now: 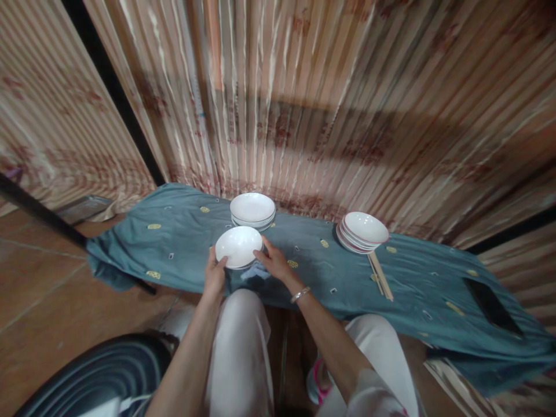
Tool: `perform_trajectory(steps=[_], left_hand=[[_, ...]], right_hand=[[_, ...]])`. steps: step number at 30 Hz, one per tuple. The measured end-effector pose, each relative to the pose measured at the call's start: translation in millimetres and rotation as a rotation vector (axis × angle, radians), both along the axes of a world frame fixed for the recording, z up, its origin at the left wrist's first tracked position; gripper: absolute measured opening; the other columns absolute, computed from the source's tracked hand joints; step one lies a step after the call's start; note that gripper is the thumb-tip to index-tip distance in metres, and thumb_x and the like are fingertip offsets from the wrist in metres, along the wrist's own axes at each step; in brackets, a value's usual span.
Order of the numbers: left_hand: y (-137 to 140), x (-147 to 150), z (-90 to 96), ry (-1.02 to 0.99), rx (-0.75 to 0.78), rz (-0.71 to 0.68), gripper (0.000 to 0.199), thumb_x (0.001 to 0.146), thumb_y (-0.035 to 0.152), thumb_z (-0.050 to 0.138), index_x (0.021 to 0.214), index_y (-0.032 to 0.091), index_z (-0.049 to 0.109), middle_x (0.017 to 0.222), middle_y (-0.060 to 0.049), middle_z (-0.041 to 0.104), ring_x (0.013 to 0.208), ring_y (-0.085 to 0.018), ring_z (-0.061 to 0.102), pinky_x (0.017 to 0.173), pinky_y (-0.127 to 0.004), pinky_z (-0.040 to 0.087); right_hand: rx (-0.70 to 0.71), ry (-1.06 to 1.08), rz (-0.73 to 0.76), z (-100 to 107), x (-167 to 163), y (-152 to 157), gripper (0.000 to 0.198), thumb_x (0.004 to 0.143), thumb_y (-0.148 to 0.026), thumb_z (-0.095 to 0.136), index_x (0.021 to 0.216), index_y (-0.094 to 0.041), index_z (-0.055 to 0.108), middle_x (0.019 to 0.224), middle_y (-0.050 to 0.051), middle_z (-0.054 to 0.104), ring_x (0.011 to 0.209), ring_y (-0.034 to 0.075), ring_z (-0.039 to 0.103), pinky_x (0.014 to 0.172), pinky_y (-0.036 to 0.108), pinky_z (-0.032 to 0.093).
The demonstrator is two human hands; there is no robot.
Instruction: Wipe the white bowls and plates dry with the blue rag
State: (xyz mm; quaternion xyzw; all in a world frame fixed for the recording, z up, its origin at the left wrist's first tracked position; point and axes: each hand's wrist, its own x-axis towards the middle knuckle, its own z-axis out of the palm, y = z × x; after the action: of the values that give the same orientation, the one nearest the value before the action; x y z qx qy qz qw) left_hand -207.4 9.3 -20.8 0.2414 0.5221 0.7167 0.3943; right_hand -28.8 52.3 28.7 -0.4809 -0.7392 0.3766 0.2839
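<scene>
Between both hands I hold a white bowl (238, 245) near the front edge of the cloth-covered table. My left hand (215, 271) grips its left side, thumb over the rim. My right hand (274, 260) is closed on the right side, thumb also at the rim. Just behind it stands a stack of white plates or shallow bowls (252, 207) with dark rims. A crumpled bluish cloth (256, 270) lies under the bowl's front, next to my right hand. Whether the bowl's base touches the table is hidden.
To the right stands a stack of red-rimmed white bowls (365, 229), with wooden chopsticks (381, 277) in front. A dark flat phone-like object (493, 306) lies at the right end of the green tablecloth (182, 249). A pleated curtain (304, 116) hangs behind. A black ridged round object (108, 376) sits lower left.
</scene>
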Motion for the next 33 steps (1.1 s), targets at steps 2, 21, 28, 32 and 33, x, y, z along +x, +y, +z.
perform_trajectory(steps=[2,21,28,32,33], left_hand=[[-2.6,1.0,9.0,-0.055,-0.029,0.007,0.059,0.070,0.016,0.066,0.127,0.026,0.058,0.135,-0.004,0.061,0.136,-0.025,0.044,0.116,-0.045,0.028],[-25.7,95.0,81.3,0.052,0.172,-0.158,0.063,0.072,0.028,0.073,0.133,0.026,0.058,0.146,-0.002,0.052,0.141,-0.024,0.038,0.118,-0.038,0.023],[7.7,169.4,45.0,-0.146,0.108,-0.358,0.061,0.064,0.021,0.071,0.125,0.021,0.065,0.139,-0.005,0.058,0.136,-0.026,0.045,0.115,-0.040,0.030],[16.6,186.7,15.9,-0.254,0.061,-0.457,0.065,0.058,0.022,0.072,0.123,0.019,0.066,0.135,-0.007,0.062,0.132,-0.029,0.049,0.111,-0.044,0.035],[17.4,188.0,10.1,-0.277,0.044,-0.478,0.066,0.057,0.022,0.072,0.122,0.019,0.066,0.133,-0.008,0.063,0.131,-0.030,0.050,0.110,-0.045,0.037]], right_hand=[[0.015,0.048,-0.019,5.5,-3.7,-3.3,0.062,0.088,-0.037,0.057,0.144,-0.017,0.043,0.082,0.001,0.068,0.076,0.017,0.063,0.079,0.028,0.049],[-0.001,0.545,-0.328,24.5,90.7,-43.4,0.058,0.076,-0.039,0.063,0.131,-0.020,0.059,0.092,0.002,0.068,0.068,0.014,0.053,0.063,0.025,0.046],[0.042,0.481,-0.489,-4.9,165.2,-40.7,0.066,0.074,-0.050,0.064,0.130,-0.016,0.059,0.092,0.005,0.071,0.080,0.020,0.060,0.071,0.029,0.050],[0.027,0.366,-0.521,-29.4,182.7,-43.8,0.064,0.077,-0.054,0.059,0.128,-0.015,0.060,0.075,0.003,0.069,0.065,0.017,0.056,0.058,0.026,0.047],[0.004,0.334,-0.519,-34.5,186.1,-45.2,0.064,0.077,-0.054,0.058,0.127,-0.014,0.060,0.070,0.001,0.067,0.059,0.015,0.053,0.054,0.025,0.044]])
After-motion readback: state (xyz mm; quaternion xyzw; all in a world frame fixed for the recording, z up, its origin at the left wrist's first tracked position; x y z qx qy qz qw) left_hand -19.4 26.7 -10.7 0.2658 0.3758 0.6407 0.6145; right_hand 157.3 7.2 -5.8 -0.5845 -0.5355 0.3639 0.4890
